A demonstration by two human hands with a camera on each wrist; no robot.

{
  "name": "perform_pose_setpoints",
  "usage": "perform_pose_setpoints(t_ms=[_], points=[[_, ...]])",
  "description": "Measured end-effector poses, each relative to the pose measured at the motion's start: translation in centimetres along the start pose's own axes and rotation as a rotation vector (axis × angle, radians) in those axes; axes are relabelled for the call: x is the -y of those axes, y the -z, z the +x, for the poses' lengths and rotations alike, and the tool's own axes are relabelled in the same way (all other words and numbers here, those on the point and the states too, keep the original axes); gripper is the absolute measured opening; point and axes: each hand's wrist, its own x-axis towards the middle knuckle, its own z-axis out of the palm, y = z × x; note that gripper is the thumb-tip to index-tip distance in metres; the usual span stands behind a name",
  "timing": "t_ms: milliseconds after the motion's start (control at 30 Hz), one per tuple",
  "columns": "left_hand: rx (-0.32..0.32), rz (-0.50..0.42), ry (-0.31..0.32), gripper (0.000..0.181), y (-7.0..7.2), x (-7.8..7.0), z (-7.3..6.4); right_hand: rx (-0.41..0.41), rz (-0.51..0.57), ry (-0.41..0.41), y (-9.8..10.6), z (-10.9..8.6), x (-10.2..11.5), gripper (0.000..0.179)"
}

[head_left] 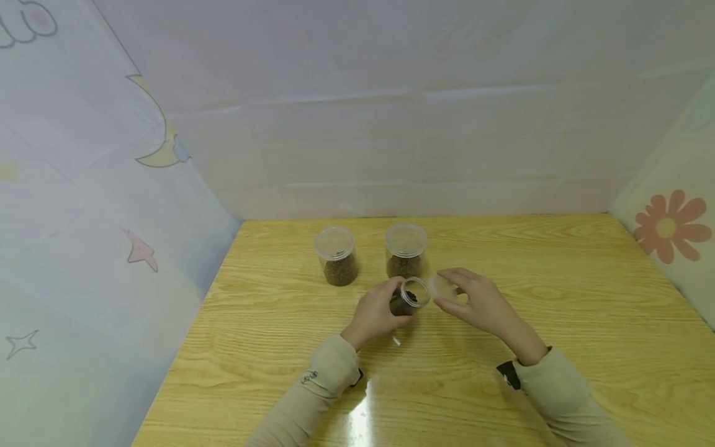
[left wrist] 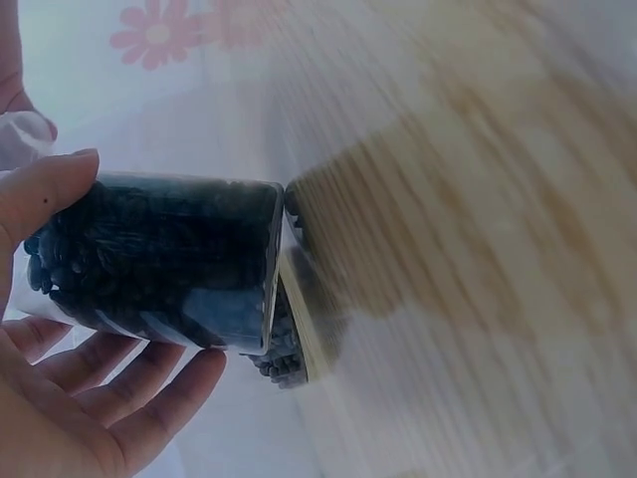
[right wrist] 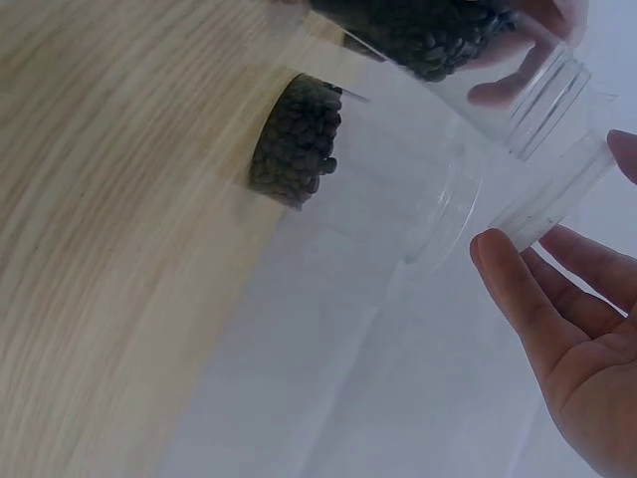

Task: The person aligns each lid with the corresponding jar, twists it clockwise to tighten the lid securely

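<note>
My left hand (head_left: 377, 313) grips a small clear jar (left wrist: 169, 264) of dark beans, thumb on one side and fingers on the other. The jar's uncovered mouth (head_left: 416, 292) tilts to the right in the head view. My right hand (head_left: 481, 302) pinches a round clear lid (right wrist: 557, 189) by its edge, just off that mouth. Behind the hands stand two larger clear jars with lids on, one at the left (head_left: 337, 257) and one at the right (head_left: 406, 251), each partly filled with dark beans.
The wood-grain table (head_left: 251, 347) meets a pale sheet wall (head_left: 391, 149) at the back. Patterned sheets stand at the left and right, with a pink flower (head_left: 665, 228) on the right one. A bright glare (head_left: 360, 416) lies on the front of the table.
</note>
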Motion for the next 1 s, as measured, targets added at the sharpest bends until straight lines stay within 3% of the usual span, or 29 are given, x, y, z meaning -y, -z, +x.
perform_pose_setpoints(t_ms=[367, 733, 1000], points=[[-0.014, 0.063, -0.036, 0.066, -0.2, -0.2, 0.0, -0.031, 0.036, 0.082, -0.6, 0.7, 0.8, 0.044], [-0.012, 0.101, -0.044, 0.066, -0.2, -0.6, 0.0, -0.01, 0.07, 0.096, -1.1, 0.9, 1.3, 0.045], [-0.009, 0.133, -0.074, 0.063, -0.1, -0.9, 0.1, -0.032, 0.027, 0.116, -1.5, 0.8, 1.1, 0.045]])
